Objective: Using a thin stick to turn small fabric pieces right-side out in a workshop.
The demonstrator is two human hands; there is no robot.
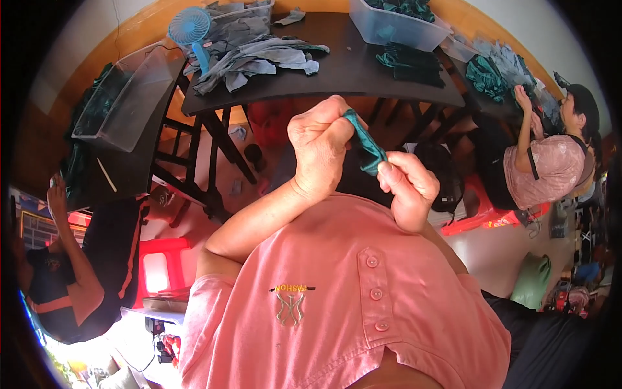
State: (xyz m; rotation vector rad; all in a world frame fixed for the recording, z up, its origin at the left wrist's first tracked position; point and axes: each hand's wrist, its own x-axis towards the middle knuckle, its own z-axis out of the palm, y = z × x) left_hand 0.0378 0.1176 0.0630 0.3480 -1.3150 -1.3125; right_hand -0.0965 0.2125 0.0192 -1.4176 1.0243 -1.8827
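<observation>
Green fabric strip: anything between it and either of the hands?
Nothing visible. The left hand grips its upper end and the right hand pinches its lower end; the green fabric strip stretches between them.

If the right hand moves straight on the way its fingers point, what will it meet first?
Beyond the green fabric strip it pinches, the right hand would probably meet the left hand; depth is unclear.

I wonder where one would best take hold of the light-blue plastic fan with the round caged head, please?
Probably by the slim straight handle of the fan, coming from the person's left: it extends below the wider head, and loose grey cloth pieces crowd its right side.
</observation>
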